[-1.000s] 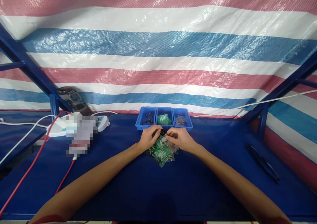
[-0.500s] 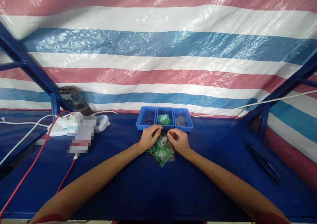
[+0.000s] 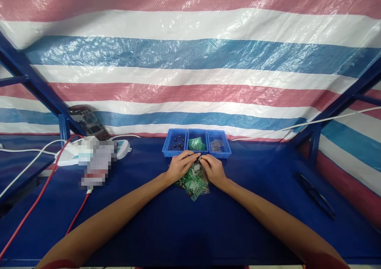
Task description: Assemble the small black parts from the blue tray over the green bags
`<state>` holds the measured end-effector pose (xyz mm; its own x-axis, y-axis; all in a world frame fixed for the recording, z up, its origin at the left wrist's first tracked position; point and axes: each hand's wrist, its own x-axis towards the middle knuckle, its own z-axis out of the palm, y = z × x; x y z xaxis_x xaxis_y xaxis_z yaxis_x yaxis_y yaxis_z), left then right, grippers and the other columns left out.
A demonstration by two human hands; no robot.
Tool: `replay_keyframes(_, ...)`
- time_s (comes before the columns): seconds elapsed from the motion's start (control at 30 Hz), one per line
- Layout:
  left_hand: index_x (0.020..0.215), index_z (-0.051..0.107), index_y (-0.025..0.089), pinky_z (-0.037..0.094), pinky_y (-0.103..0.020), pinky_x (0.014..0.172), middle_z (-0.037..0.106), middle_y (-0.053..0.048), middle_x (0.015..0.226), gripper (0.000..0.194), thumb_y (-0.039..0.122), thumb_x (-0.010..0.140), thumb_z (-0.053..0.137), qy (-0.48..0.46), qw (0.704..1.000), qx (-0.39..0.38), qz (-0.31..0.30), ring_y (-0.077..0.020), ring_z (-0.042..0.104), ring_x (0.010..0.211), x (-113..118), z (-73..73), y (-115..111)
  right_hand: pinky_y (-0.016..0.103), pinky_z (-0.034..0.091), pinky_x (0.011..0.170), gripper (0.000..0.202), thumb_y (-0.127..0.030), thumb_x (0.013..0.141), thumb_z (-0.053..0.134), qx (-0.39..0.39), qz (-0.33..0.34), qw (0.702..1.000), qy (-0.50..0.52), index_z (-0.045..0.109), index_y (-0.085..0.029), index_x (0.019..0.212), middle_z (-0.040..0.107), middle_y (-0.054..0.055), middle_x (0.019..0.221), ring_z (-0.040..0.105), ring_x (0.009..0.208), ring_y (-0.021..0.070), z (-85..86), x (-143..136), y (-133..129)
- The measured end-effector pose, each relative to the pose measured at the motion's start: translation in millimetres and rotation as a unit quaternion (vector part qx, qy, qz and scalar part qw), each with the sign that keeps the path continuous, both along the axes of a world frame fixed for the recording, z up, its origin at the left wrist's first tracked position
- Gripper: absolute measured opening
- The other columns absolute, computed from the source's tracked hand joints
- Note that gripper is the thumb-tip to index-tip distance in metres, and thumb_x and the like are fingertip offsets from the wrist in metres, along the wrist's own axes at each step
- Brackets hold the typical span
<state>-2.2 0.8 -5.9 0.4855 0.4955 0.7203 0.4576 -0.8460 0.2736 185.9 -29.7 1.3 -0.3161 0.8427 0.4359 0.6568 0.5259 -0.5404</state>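
My left hand (image 3: pixel 180 166) and my right hand (image 3: pixel 214 170) meet fingertip to fingertip just in front of the blue bins. Both are closed in a pinch around a small dark piece (image 3: pixel 198 158), mostly covered by the fingers and too small to name. Under and between the hands lies a pile of small clear bags with green and silvery contents (image 3: pixel 195 183). Behind them, the left blue bin (image 3: pixel 167 152) holds several small dark parts (image 3: pixel 179 145). Green bagged pieces (image 3: pixel 197 143) lie in the middle bin, and small clear bags (image 3: pixel 216 145) in the right one.
A white power strip (image 3: pixel 67 159) with a blurred-out object (image 3: pixel 99 164) stands on the blue table (image 3: pixel 184 229) at left. A red cable (image 3: pixel 44 195) runs toward me. Black tweezers-like tool (image 3: pixel 315 195) lies at right. Striped sheeting (image 3: pixel 190 54) hangs behind, between blue frame posts (image 3: pixel 315 144).
My hands have drawn closer together, and their fingertips now meet over the small dark piece. The left fingers reach further right. The whole view has shifted slightly.
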Motion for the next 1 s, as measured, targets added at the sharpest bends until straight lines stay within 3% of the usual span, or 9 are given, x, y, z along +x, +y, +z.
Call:
replay_keyframes(0.3,0.106,0.062,0.02,0.051,-0.026,0.076,0.064,-0.007,0.098,0.02,0.019,0.088,0.053,-0.029,0.999,0.015,-0.018,-0.0157,0.061,0.09,5.0,1.3,2.5,0.027,0.043,0.068,0.026,-0.032,0.095,0.04,0.088,0.045,0.988,0.122,0.06,-0.017,0.088,0.057,0.005,0.075,0.055,0.07,0.0166,-11.2,-0.1,7.3)
replay_keyframes(0.63,0.092,0.062,0.017,0.049,-0.022,0.064,0.063,-0.006,0.089,0.009,0.02,0.087,0.054,-0.035,0.999,-0.009,-0.008,-0.0135,0.061,0.079,7.0,9.1,-1.9,0.027,0.041,0.066,0.021,-0.031,0.094,0.043,0.08,0.037,0.986,0.142,0.058,-0.018,0.09,0.055,0.004,0.077,0.052,0.068,0.0153,-9.6,0.2,5.5)
replay_keyframes(1.0,0.089,0.06,0.017,0.044,-0.02,0.056,0.063,-0.005,0.088,0.005,0.019,0.086,0.056,-0.032,0.999,-0.015,-0.008,-0.0096,0.056,0.065,5.2,5.9,-1.5,0.027,0.044,0.066,0.021,-0.03,0.094,0.042,0.079,0.037,0.983,0.161,0.06,-0.018,0.095,0.058,0.005,0.081,0.055,0.071,0.0164,-10.6,-1.1,6.6)
